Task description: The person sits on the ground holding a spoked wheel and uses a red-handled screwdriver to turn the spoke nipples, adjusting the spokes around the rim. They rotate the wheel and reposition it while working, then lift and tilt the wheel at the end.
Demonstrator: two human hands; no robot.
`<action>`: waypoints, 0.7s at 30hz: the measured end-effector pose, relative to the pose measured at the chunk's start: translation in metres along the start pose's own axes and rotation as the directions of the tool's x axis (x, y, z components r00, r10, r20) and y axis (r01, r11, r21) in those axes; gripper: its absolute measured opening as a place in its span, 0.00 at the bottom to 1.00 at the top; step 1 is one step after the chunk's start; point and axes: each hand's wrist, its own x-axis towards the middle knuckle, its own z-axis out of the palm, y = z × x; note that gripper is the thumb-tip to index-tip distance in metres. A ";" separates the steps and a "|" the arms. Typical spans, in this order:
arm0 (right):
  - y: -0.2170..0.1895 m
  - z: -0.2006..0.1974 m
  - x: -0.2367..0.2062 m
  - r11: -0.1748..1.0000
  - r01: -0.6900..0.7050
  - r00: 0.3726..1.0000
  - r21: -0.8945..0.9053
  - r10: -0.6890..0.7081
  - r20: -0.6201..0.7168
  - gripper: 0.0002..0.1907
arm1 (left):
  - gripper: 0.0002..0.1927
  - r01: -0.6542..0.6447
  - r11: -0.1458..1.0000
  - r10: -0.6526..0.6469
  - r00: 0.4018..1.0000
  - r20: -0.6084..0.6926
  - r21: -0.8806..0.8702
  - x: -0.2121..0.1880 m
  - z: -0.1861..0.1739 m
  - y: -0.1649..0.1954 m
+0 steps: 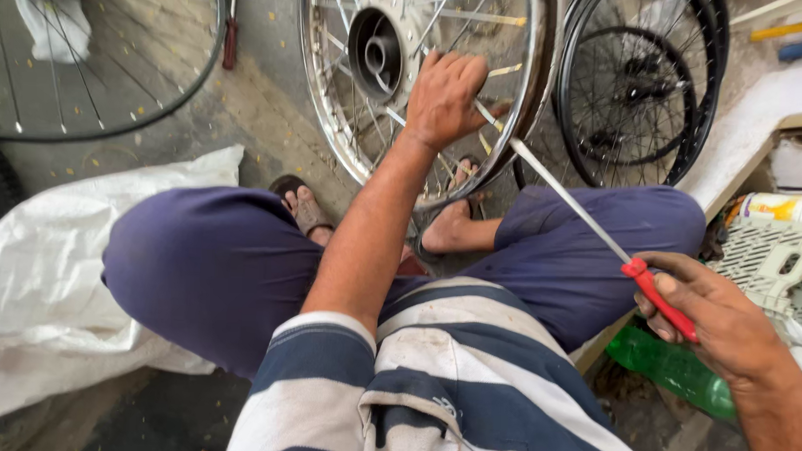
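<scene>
Workshop floor, concrete, white sack [53,267] lower left | chrome spoked wheel [424,84] upper centre, propped upright before knees | left hand [445,98] clasps spokes, steadying rim | right hand [713,321] lower right, fist around red-handled screwdriver [588,219], tip angled to rim | black wheels [641,87] upper right

Chrome spoked wheel [512,105] is gripped at the spokes by the left hand [443,98]. A long red-handled screwdriver [588,225] is held by the right hand [718,317], tip set at the rim. Black wheels [641,92] are stacked beside.

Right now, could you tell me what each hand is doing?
Left hand: closed on the wheel.
Right hand: closed on the screwdriver.
</scene>
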 end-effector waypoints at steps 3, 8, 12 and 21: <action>-0.002 -0.014 0.006 0.950 0.054 0.989 -0.308 -0.093 -0.112 0.26 | 0.30 0.009 1.000 -0.009 1.000 0.017 -0.001 0.001 -0.001 -0.002; -0.019 0.031 0.062 0.762 0.470 0.799 -0.446 -0.582 -0.151 0.15 | 0.29 0.039 0.999 -0.037 0.999 0.040 -0.035 0.000 -0.007 -0.001; -0.045 0.087 0.160 0.753 0.644 0.725 -0.134 -0.657 -0.206 0.14 | 0.28 0.028 0.999 -0.026 0.998 0.058 -0.040 -0.004 -0.020 0.001; -0.080 0.156 0.209 0.516 0.710 0.645 0.479 -0.750 -0.146 0.16 | 0.24 0.048 0.999 -0.051 0.985 0.167 0.018 -0.025 -0.051 0.009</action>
